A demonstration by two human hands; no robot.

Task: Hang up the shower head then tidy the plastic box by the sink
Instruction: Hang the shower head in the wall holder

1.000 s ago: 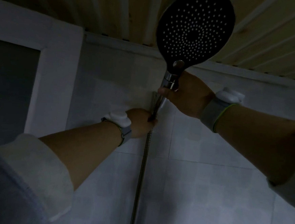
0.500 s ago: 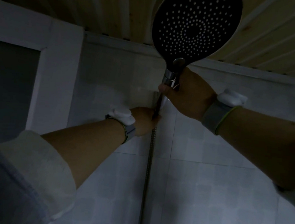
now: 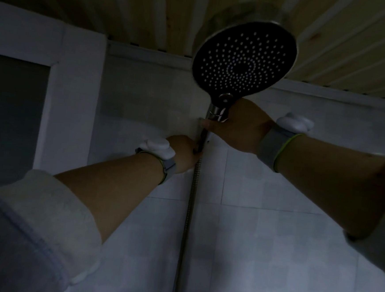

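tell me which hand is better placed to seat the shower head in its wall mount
Probably the right hand: it grips the handle just under the shower head, so it steers the seating. The left hand sits lower, at the top of the hose by the wall, better for steadying.

Shower head [image 3: 244, 64]: matt dark face w/ pale nozzle dots, shiny chrome neck. Hose [image 3: 188, 214], centre frame: ribbed metal, dull sheen. Ceiling [image 3: 128, 9], top: wood boards, unpolished. Wall tiles [image 3: 260, 232], lower right: smooth, slight gloss. Sleeve [image 3: 25, 231], lower left: soft cloth. Wristbands [image 3: 270, 149]: woven fabric.
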